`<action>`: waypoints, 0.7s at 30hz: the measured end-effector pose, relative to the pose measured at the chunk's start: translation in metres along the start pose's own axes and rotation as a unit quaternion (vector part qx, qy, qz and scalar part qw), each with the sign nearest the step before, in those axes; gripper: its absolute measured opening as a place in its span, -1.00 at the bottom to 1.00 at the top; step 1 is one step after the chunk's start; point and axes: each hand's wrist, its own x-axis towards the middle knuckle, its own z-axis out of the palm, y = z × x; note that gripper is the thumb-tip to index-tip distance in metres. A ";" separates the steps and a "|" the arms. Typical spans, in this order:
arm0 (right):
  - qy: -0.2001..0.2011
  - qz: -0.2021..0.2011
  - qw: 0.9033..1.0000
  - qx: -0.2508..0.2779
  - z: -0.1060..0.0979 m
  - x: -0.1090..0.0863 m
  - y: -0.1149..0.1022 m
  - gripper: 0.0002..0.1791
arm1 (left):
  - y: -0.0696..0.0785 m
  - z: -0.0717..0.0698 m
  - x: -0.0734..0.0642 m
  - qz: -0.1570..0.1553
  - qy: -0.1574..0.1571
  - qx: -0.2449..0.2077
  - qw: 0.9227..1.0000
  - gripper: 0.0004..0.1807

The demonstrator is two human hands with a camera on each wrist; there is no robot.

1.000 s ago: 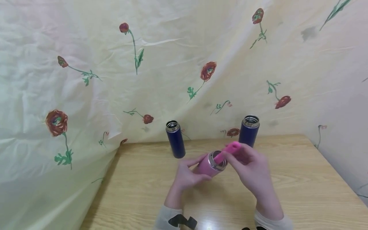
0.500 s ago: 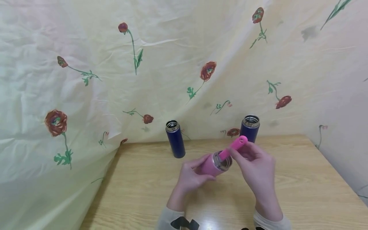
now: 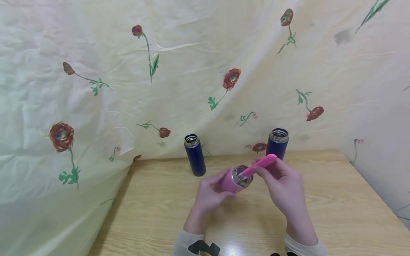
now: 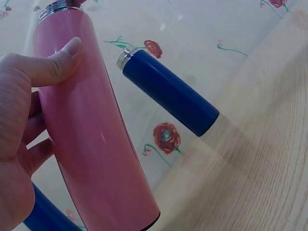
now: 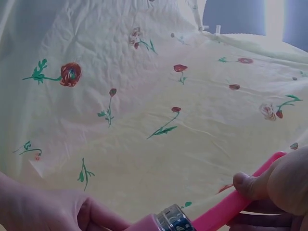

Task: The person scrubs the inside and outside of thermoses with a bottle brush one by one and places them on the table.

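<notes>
In the head view my left hand (image 3: 209, 193) grips a pink metal-necked bottle (image 3: 229, 182), lidless and tilted with its mouth towards my right hand. The left wrist view shows the thumb and fingers round the upper part of the long pink bottle (image 4: 98, 125). With thumb and fingers my right hand (image 3: 285, 185) pinches a bright pink handle (image 3: 261, 163) that has a hole in its end. A greyish part below the handle enters the bottle's mouth; its far end is hidden inside. The right wrist view shows the handle (image 5: 221, 209) slanting into the steel neck (image 5: 174, 219).
Two dark blue bottles without lids stand at the back of the wooden table (image 3: 153, 213): one left bottle (image 3: 196, 158) and one right bottle (image 3: 277, 145), partly behind my right hand. A flowered cloth (image 3: 179, 89) hangs behind and along the left side.
The pink handle first comes further out of the bottle's mouth, up and right, then tips lower. The bottle shifts right, then back left with my left hand. The blue bottles stay put.
</notes>
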 end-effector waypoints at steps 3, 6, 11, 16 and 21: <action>-0.005 -0.002 1.000 0.007 0.000 0.000 0.000 -0.85 | -0.001 -0.002 0.001 0.005 0.002 0.005 1.000 -0.14; -0.001 0.001 1.000 0.015 -0.001 -0.001 -0.001 -0.85 | -0.002 -0.004 0.002 0.013 0.003 0.007 1.000 -0.14; 0.030 -0.002 0.999 0.027 -0.003 -0.002 -0.002 -0.84 | -0.004 -0.007 0.003 0.022 0.011 0.017 1.000 -0.14; 0.049 -0.021 0.997 0.052 -0.007 -0.003 -0.005 -0.80 | -0.006 -0.009 0.004 0.024 0.016 0.012 0.999 -0.15; 0.056 -0.026 0.993 0.104 -0.014 -0.003 -0.007 -0.83 | -0.006 -0.011 0.005 0.015 0.023 0.000 1.000 -0.15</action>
